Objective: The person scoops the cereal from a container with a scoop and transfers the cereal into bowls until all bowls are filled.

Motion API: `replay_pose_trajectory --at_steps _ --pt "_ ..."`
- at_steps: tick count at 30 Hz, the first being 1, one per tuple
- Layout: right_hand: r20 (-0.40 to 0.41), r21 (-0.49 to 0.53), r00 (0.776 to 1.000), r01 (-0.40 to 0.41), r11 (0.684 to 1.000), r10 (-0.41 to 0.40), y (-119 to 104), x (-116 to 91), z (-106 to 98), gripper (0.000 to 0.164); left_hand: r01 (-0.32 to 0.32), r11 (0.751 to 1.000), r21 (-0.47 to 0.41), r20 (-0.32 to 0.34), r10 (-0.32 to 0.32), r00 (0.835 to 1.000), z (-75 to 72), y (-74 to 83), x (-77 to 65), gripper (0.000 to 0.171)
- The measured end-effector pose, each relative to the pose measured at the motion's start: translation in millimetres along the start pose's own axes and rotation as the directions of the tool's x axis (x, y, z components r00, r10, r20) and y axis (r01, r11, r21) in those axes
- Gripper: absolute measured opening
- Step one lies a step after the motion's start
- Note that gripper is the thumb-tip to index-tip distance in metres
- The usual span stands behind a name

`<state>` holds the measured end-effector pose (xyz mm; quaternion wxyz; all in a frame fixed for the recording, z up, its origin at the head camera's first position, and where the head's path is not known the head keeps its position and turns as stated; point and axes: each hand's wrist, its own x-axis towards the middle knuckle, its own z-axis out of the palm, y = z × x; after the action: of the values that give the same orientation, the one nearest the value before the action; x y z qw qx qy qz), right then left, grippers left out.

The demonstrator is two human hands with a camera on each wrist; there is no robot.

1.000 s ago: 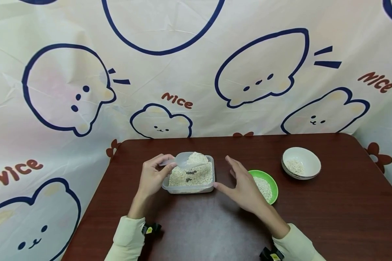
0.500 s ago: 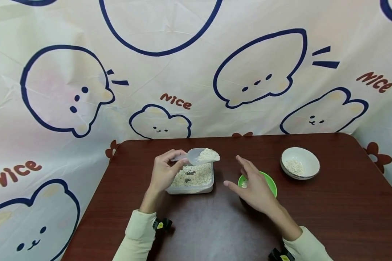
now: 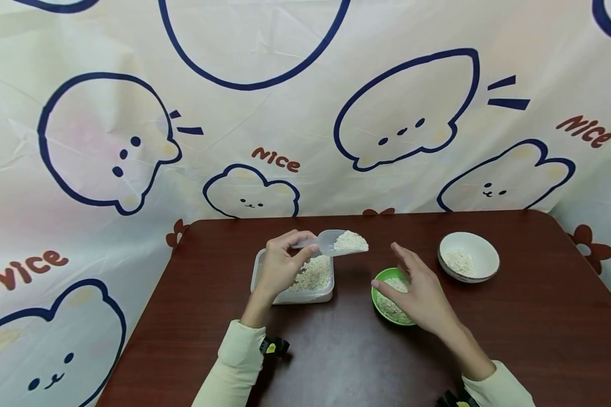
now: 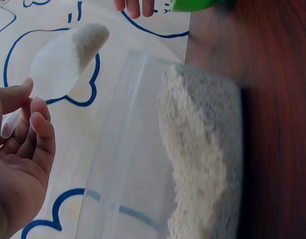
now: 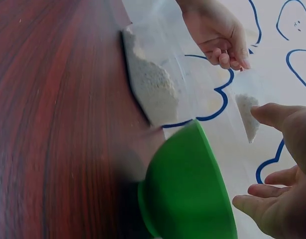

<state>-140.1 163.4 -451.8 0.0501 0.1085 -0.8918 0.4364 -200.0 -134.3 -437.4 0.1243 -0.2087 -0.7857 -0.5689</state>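
Note:
My left hand [image 3: 281, 265] pinches the handle of a translucent plastic scoop [image 3: 328, 242], which is heaped at its tip with pale grain that looks like rice [image 3: 351, 242]. It holds the scoop in the air over the right end of a clear plastic box [image 3: 310, 297], where more of the grain [image 4: 192, 164] lies. Fingers spread and holding nothing, my right hand [image 3: 424, 289] hovers beside and partly over a green bowl [image 3: 378, 302] with grain in it. The right wrist view shows the green bowl's outer side [image 5: 187, 184] below the thumb and fingers.
A white bowl [image 3: 483, 257] with a little grain inside stands at the back right of the dark brown wooden table [image 3: 539, 316]. Behind the table hangs a pale cloth [image 3: 315, 113] with blue cartoon outlines.
My left hand has lifted the loaded scoop off the box and carried it rightward, toward the green bowl. My right hand has moved right as well, staying open-fingered.

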Motion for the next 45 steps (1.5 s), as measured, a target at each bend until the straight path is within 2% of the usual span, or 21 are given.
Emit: replay_pose_trajectory --at_steps 8,20,29,36,41,45 --pt "-0.025 -0.001 1.000 -0.002 1.000 0.002 10 -3 -14 0.089 -0.051 0.998 -0.025 0.019 0.051 0.998 16.3 4.7 8.7 0.009" --pt "-0.036 -0.002 0.999 -0.017 1.000 0.016 29 -11 -33 0.089 -0.041 0.999 -0.029 0.031 0.042 0.999 41.8 8.8 14.8 0.010" --pt "-0.096 -0.056 0.995 -0.023 0.998 0.017 44 -14 -52 0.090 -0.052 0.998 -0.025 0.061 0.053 0.997 65.2 16.3 24.2 0.009" --pt "-0.119 -0.134 0.990 -0.088 0.987 0.072 52 -14 -65 0.093 -0.107 0.994 -0.037 0.076 0.109 0.991 83.5 22.8 32.7 0.007" --pt "-0.144 -0.164 0.985 -0.114 0.980 0.091 57 -16 -71 0.093 -0.115 0.992 -0.052 0.095 0.120 0.988 97.6 26.3 37.7 0.007" --pt "-0.160 -0.184 0.983 -0.120 0.975 0.091 63 -18 -77 0.092 -0.114 0.993 -0.030 0.115 0.117 0.987 108.6 31.6 40.4 0.008"
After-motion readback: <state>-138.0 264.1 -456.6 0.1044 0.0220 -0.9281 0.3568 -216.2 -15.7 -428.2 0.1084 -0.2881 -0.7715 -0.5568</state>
